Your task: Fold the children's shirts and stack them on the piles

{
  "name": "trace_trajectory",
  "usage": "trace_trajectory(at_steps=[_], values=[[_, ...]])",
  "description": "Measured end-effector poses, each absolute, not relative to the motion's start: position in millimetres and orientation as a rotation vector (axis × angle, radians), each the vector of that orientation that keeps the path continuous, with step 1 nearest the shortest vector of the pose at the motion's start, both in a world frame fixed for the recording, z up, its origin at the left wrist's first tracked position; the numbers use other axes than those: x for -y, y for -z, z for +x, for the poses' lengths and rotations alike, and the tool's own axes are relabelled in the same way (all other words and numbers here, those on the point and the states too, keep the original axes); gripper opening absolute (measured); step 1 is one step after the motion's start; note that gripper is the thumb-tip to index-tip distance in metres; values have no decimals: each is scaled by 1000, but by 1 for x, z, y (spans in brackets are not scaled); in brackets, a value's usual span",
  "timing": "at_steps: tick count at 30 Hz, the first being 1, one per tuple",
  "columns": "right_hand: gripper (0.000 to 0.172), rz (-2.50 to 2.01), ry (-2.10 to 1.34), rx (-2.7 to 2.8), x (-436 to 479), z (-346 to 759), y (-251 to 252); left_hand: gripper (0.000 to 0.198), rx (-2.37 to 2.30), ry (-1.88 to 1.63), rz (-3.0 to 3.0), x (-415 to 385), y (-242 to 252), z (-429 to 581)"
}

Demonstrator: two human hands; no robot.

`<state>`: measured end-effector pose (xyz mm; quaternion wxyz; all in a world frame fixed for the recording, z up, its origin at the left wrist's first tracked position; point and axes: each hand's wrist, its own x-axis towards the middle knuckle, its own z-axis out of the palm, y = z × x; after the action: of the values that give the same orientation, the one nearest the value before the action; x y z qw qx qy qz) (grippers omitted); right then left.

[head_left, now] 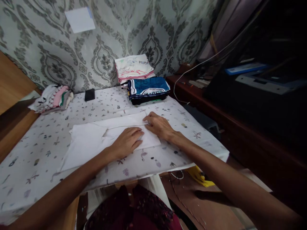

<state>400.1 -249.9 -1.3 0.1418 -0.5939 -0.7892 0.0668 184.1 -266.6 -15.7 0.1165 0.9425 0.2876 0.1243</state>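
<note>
A white garment lies flat and partly folded on a table covered with a white patterned cloth. My left hand rests palm down on the garment's right part, fingers stretched out. My right hand lies flat just beyond it, fingers pointing left along the garment's upper edge. Neither hand grips anything.
Folded clothes stand at the back: a blue and black stack, a white and pink stack behind it, and a mixed pile at the far left. A black phone lies between them. A dark wooden shelf runs along the right.
</note>
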Motion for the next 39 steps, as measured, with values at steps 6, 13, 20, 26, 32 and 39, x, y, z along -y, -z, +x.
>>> trace_trajectory(at_steps=[6, 13, 20, 26, 32, 39], values=[[33, -1878, 8, 2328, 243, 394, -1, 38, -817, -393, 2773, 264, 21, 180], [42, -1767, -50, 2255, 240, 400, -3, 56, -1122, -357, 2760, 255, 14, 173], [54, -1446, -189, 2397, 215, 355, 28, 85, -1347, -109, 2616, 244, 26, 169], [59, -1523, -59, 2389, 204, 355, 59, 88, -1372, -21, 2573, 249, 15, 171], [63, -1517, 86, 2441, 205, 356, 60, 90, -1537, -80, 2561, 250, -10, 137], [57, -1452, -108, 2330, 203, 357, 60, 100, -1609, 107, 2420, 242, 5, 109]])
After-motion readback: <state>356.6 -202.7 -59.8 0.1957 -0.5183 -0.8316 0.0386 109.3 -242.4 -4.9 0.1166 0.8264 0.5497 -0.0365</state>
